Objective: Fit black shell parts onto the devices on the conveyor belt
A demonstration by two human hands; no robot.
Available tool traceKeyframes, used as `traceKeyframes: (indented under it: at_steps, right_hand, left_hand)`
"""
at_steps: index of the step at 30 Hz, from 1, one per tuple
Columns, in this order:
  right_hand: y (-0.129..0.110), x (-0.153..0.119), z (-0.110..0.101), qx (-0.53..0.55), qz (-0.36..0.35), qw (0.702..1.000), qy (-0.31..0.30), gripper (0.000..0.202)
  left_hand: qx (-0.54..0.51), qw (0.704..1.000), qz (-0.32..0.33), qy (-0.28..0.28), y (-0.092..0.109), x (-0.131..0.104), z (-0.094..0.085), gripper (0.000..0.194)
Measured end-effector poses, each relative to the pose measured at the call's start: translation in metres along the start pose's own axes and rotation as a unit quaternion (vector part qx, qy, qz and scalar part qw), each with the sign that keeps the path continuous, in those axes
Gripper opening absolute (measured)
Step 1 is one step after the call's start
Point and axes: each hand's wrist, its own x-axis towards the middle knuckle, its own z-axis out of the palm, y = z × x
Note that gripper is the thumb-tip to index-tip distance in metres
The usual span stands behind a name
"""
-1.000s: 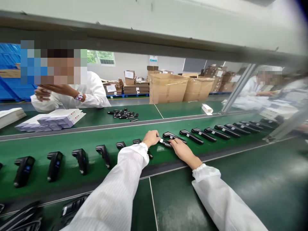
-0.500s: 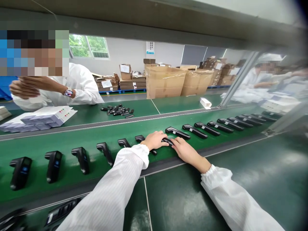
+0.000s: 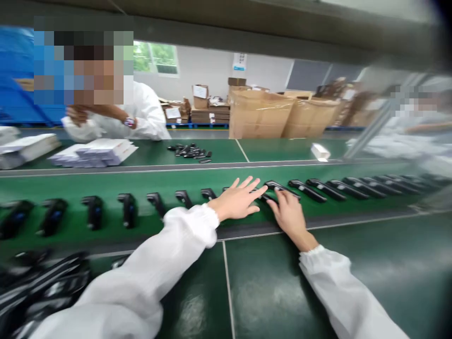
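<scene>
A long row of black pistol-shaped infrared thermometers lies on the green conveyor belt. My left hand is open above the belt, fingers spread, and partly covers some thermometers. On its right, my right hand has its thumb and fingers closed about the lower end of one thermometer, which rests on the belt and is partly hidden by my left fingers. Just behind the right fingertips lies another thermometer. Small screens glow blue on several thermometers at the left.
More black devices lie piled at the near left. Across the belt are white boxes, a heap of small black parts and a white carton. A co-worker in a white sleeve sits there. A metal post stands at right.
My left hand has let go of the thermometer and spread its fingers. My right hand stays at its lower end. The camera view has swung left, and thermometers at left appear farther right.
</scene>
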Motion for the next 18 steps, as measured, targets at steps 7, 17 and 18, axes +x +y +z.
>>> traceKeyframes:
  at_steps: [7,17,18]
  right_hand:
    - [-0.146,-0.036,-0.029,0.267,-0.388,0.875,-0.111,0.03]
    - [-0.332,-0.027,-0.006,0.297,-0.454,0.808,-0.229,0.033]
    - [-0.328,-0.026,-0.006,0.289,-0.447,0.813,-0.236,0.029]
  left_hand:
    - [0.131,0.877,-0.432,0.161,0.009,-0.39,-0.046,0.052]
    - [0.175,0.769,-0.609,0.08,0.064,-0.464,0.061,0.056]
    - [0.177,0.781,-0.593,0.086,0.063,-0.456,0.065,0.056]
